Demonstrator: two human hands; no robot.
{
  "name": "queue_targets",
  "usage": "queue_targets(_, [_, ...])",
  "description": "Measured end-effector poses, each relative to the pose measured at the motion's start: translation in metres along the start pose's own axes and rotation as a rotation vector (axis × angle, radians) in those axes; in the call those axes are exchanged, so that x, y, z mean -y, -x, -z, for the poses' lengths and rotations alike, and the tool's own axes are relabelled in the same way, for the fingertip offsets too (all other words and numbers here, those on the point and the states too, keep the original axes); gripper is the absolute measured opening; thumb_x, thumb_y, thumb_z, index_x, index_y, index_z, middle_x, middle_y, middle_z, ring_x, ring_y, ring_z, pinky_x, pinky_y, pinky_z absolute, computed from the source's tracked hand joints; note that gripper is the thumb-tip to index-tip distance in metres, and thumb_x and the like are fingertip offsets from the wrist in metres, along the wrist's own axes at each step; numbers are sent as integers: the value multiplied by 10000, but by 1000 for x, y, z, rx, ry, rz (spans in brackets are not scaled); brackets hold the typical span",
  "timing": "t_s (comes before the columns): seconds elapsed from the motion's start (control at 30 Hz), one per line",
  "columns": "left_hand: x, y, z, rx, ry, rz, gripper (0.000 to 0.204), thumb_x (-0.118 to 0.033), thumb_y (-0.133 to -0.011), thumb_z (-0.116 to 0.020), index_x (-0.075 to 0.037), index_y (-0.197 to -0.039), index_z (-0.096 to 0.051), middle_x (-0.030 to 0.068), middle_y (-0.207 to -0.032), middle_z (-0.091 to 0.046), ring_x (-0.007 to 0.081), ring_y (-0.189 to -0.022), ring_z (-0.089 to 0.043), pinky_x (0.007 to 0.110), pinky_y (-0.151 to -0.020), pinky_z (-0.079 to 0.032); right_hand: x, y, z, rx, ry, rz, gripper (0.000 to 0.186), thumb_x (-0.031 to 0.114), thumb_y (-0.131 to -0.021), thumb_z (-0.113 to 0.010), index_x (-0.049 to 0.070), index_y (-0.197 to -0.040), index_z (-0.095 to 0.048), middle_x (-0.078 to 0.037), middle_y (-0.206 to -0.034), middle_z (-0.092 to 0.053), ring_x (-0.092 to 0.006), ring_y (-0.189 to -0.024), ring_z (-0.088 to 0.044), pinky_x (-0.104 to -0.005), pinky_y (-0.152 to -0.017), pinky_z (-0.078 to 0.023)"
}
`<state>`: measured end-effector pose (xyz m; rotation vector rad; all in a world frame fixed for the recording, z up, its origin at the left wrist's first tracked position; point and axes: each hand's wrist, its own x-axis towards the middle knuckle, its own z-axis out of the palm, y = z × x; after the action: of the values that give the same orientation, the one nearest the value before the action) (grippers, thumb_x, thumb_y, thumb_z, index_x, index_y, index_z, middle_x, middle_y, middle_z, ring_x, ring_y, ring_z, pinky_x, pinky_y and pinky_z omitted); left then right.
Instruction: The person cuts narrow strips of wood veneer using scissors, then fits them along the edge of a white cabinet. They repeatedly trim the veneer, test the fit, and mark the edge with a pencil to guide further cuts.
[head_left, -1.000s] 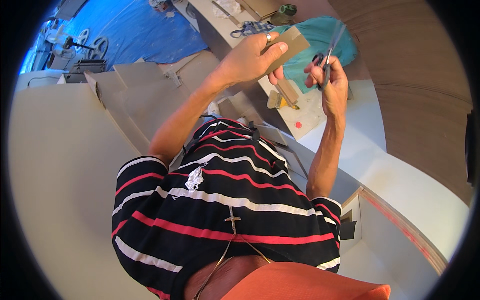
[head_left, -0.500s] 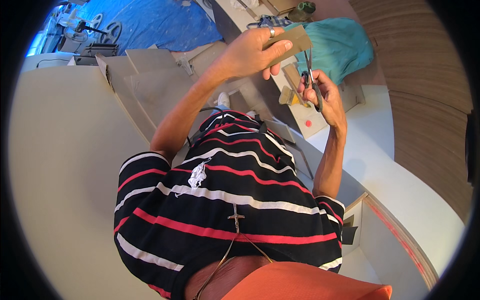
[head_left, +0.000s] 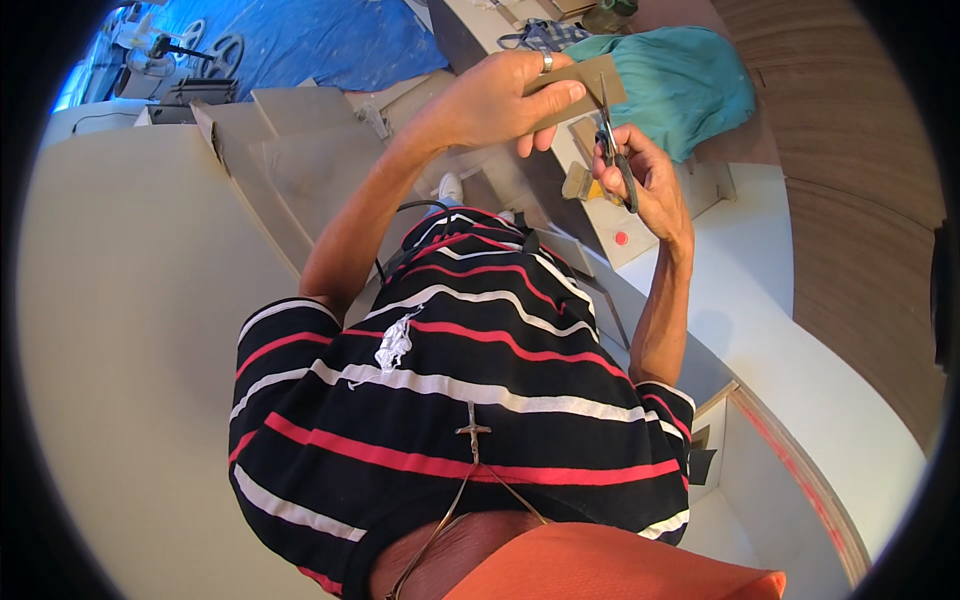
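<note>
Between the thumb and fingers of my left hand (head_left: pixel 505 100) is a flat olive-brown strip (head_left: pixel 590 82), perhaps sandpaper or card; I cannot tell which. Its free end points to the right. My right hand (head_left: pixel 648 185) grips a pair of scissors (head_left: pixel 617 165) with dark handles, fingers through the loops. The scissor blades reach up over the strip's right part, and they look nearly closed there. Below the blades, a paintbrush (head_left: pixel 579 184) with pale bristles and a yellow part lies on the bench.
A teal cloth (head_left: pixel 690 85) covers part of the bench beyond my right hand. Near its front edge sits a red round cap (head_left: pixel 621 238). A checked cloth (head_left: pixel 545 37) lies farther back. Large pale panels (head_left: pixel 140 300) stand at my left, and a blue tarp (head_left: pixel 320 50) spreads far left.
The scissors have moved up and slightly left, so their blades now overlap the strip instead of standing beside its edge. My left hand has barely moved.
</note>
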<state>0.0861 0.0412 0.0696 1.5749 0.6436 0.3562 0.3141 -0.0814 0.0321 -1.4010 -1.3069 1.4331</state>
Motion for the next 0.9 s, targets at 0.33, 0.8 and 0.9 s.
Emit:
queue_targets(0.33, [-1, -3, 3, 26, -36, -15, 355, -305, -1053, -510, -21, -1234, -624, 23, -616, -623, 76, -488, -572, 229, -501, -459, 8, -2, 1, 43, -88, -20, 420, 377, -821, -841, 71, -975, -598, 52, -804, -525, -68, -739, -478, -237, -662, -390])
queue_targets(0.8, [-4, -4, 12, 36, -65, 4, 341, -296, -1064, -486, -35, -1238, -619, 10, -599, -604, 72, -470, -556, 230, -475, -440, 0, -3, -6, -49, -74, -19, 316, 253, -853, -825, 87, -870, -557, 83, -727, -412, -43, -678, -367, -235, -616, -319])
queue_targets(0.9, [-6, -2, 15, 32, -76, 6, 345, -296, -1064, -485, -36, -1249, -615, 6, -597, -600, 68, -470, -555, 229, -473, -435, -1, -3, -11, -67, -75, -4, 288, 228, -869, -811, 85, -858, -561, 83, -728, -427, -40, -677, -372, -229, -610, -317])
